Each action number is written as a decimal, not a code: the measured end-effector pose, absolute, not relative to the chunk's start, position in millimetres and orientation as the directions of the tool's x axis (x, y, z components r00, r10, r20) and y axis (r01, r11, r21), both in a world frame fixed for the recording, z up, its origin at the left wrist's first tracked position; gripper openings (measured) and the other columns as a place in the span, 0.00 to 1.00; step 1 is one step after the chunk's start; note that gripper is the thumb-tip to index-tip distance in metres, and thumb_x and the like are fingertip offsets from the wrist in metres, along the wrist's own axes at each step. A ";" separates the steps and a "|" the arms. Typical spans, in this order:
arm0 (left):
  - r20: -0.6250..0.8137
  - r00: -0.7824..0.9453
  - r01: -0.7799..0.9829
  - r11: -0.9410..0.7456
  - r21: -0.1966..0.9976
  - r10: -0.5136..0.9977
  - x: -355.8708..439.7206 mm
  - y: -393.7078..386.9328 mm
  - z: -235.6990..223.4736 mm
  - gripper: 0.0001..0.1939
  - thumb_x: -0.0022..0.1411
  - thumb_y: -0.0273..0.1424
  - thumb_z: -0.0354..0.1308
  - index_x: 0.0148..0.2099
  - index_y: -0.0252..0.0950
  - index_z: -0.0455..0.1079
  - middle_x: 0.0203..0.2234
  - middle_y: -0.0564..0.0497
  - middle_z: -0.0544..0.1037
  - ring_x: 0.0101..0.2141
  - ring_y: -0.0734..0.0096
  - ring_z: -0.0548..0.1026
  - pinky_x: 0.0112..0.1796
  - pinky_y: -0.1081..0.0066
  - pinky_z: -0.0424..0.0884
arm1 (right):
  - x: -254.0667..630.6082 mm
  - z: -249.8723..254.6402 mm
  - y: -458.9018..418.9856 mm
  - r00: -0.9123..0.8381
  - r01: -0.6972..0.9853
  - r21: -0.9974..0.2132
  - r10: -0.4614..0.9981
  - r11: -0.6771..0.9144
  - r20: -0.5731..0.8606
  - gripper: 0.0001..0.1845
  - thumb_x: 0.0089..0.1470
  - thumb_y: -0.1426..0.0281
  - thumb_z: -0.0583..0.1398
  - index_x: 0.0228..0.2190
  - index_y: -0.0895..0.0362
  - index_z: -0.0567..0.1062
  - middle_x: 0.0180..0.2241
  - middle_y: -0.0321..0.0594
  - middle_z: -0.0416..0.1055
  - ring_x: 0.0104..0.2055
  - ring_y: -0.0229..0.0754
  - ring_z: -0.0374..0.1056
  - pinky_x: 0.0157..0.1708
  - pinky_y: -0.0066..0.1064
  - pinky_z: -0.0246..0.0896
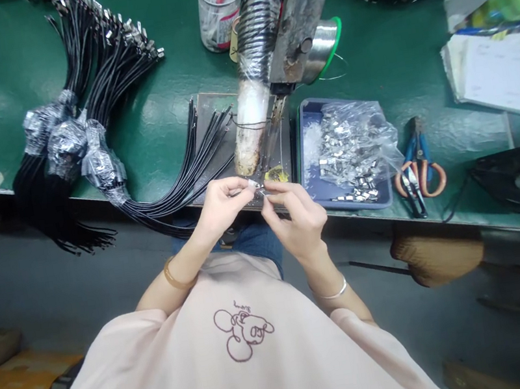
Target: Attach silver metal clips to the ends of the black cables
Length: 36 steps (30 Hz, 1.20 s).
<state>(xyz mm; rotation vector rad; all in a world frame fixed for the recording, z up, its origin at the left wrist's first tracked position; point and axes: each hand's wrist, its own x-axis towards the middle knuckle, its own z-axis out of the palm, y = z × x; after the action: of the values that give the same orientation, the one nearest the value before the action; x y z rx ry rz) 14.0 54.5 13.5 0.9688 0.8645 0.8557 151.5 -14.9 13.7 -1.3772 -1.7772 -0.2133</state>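
My left hand [225, 204] is closed in a pinch at the table's front edge, with a tiny pale piece at its fingertips. Close beside it, my right hand [297, 216] pinches too, thumb and forefinger on something small and shiny. Exactly what either one holds is too small to make out. Just above the fingertips are the scorched white end of a ribbed hose [249, 124] and a yellow pad [275, 175]. A bundle of black cables [163, 203] runs to the left, its loose ends fanned over a dark board [206, 105].
To the right stand a blue tray [315, 192] of small metal connectors [356, 146] and orange-handled pliers [417, 163]. A solder wire spool [323, 49] hangs by a metal arm [304, 10]. More wrapped cables [67, 143] lie left; a clear cup [218, 20] stands behind.
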 end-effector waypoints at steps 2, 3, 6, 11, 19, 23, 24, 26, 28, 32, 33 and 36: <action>-0.230 0.404 -0.206 0.332 0.920 0.886 13.2 53.6 11.6 0.09 0.45 0.31 0.70 0.26 0.31 0.76 0.20 0.54 0.77 0.23 0.79 0.71 0.30 0.76 0.70 | 151.3 13.6 -15.6 -0.040 0.858 -0.338 0.705 0.387 0.708 0.11 0.56 0.81 0.62 0.30 0.54 0.70 0.37 0.43 0.82 0.38 0.40 0.80 0.38 0.28 0.76; -0.234 0.405 -0.207 0.337 0.918 0.884 13.1 53.1 11.0 0.09 0.45 0.31 0.70 0.26 0.31 0.76 0.19 0.55 0.77 0.23 0.79 0.71 0.30 0.76 0.70 | 151.2 13.8 -15.9 -0.044 0.858 -0.332 0.702 0.391 0.711 0.11 0.55 0.81 0.62 0.30 0.54 0.69 0.37 0.44 0.82 0.38 0.40 0.80 0.38 0.27 0.76; -0.229 0.417 -0.216 0.341 0.915 0.879 12.9 52.1 11.1 0.09 0.46 0.32 0.70 0.26 0.31 0.75 0.19 0.55 0.76 0.23 0.80 0.71 0.30 0.76 0.70 | 151.3 15.2 -16.6 -0.042 0.857 -0.333 0.697 0.393 0.716 0.11 0.56 0.81 0.62 0.31 0.54 0.69 0.37 0.44 0.82 0.38 0.40 0.80 0.37 0.27 0.76; -0.217 0.458 -0.192 0.334 0.923 0.862 11.4 50.1 14.4 0.13 0.47 0.35 0.71 0.26 0.32 0.74 0.21 0.54 0.76 0.24 0.79 0.70 0.30 0.76 0.68 | 151.1 15.4 -18.8 -0.019 0.846 -0.360 0.696 0.395 0.718 0.10 0.57 0.80 0.62 0.32 0.53 0.71 0.37 0.41 0.82 0.38 0.40 0.81 0.36 0.29 0.77; -0.187 0.495 -0.144 0.292 0.945 0.849 5.4 44.0 19.6 0.17 0.49 0.39 0.72 0.26 0.32 0.73 0.19 0.56 0.73 0.21 0.82 0.65 0.26 0.77 0.63 | 150.6 16.3 -27.7 0.263 0.606 -0.760 0.843 0.235 0.470 0.06 0.58 0.75 0.62 0.30 0.54 0.73 0.34 0.38 0.82 0.33 0.39 0.80 0.34 0.29 0.78; -0.189 0.514 -0.158 0.308 0.938 0.837 4.1 41.9 20.1 0.18 0.48 0.40 0.73 0.26 0.32 0.72 0.20 0.55 0.74 0.23 0.80 0.67 0.28 0.76 0.66 | 149.8 19.1 -32.5 0.243 0.621 -0.741 0.836 0.256 0.493 0.04 0.59 0.75 0.62 0.32 0.54 0.74 0.38 0.39 0.83 0.29 0.37 0.79 0.32 0.28 0.78; -0.182 0.518 -0.163 0.305 0.938 0.836 4.0 41.6 19.9 0.18 0.48 0.41 0.72 0.26 0.32 0.72 0.20 0.54 0.74 0.23 0.80 0.68 0.29 0.76 0.67 | 149.4 19.6 -33.0 0.205 0.662 -0.693 0.821 0.285 0.532 0.05 0.58 0.76 0.62 0.32 0.54 0.74 0.37 0.39 0.83 0.30 0.38 0.80 0.32 0.28 0.77; -0.165 0.519 -0.175 0.294 0.940 0.839 3.8 41.0 19.2 0.18 0.49 0.41 0.72 0.26 0.32 0.73 0.21 0.54 0.74 0.23 0.79 0.68 0.29 0.76 0.67 | 148.7 20.1 -33.2 0.122 0.737 -0.586 0.787 0.337 0.606 0.05 0.58 0.76 0.63 0.32 0.54 0.75 0.36 0.39 0.83 0.33 0.40 0.81 0.33 0.29 0.77; -0.150 0.508 -0.185 0.277 0.943 0.848 3.8 40.2 18.5 0.18 0.50 0.42 0.71 0.27 0.33 0.73 0.20 0.55 0.74 0.23 0.79 0.69 0.29 0.75 0.67 | 148.7 20.2 -32.9 0.062 0.787 -0.497 0.754 0.365 0.653 0.06 0.57 0.77 0.63 0.32 0.54 0.75 0.35 0.39 0.83 0.35 0.42 0.81 0.35 0.30 0.77; -0.132 0.465 -0.191 0.245 0.950 0.875 3.6 37.3 16.5 0.17 0.51 0.41 0.71 0.28 0.33 0.73 0.19 0.56 0.73 0.22 0.79 0.68 0.29 0.75 0.67 | 150.5 19.4 -33.2 -0.031 0.821 -0.390 0.716 0.416 0.697 0.08 0.56 0.79 0.63 0.34 0.54 0.76 0.36 0.39 0.84 0.35 0.41 0.82 0.36 0.29 0.77; -0.131 0.459 -0.190 0.242 0.952 0.879 3.5 36.4 16.1 0.16 0.51 0.41 0.71 0.28 0.33 0.73 0.19 0.56 0.73 0.22 0.79 0.67 0.29 0.75 0.67 | 151.1 19.3 -33.4 -0.042 0.821 -0.385 0.716 0.422 0.697 0.08 0.56 0.79 0.63 0.34 0.53 0.76 0.35 0.39 0.84 0.35 0.41 0.81 0.35 0.29 0.77; -0.132 0.468 -0.185 0.243 0.952 0.874 3.0 34.3 15.5 0.15 0.51 0.39 0.70 0.28 0.32 0.75 0.21 0.54 0.75 0.24 0.78 0.69 0.31 0.75 0.68 | 152.1 19.1 -33.4 0.048 0.808 -0.458 0.733 0.371 0.678 0.06 0.58 0.76 0.62 0.33 0.53 0.75 0.34 0.38 0.83 0.34 0.41 0.81 0.35 0.32 0.77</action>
<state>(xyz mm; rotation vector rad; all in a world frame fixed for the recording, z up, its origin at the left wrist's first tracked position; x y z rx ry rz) 3.0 34.3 15.5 1.0833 0.7852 0.8352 152.1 -33.4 19.1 -1.3774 -1.6959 -0.1005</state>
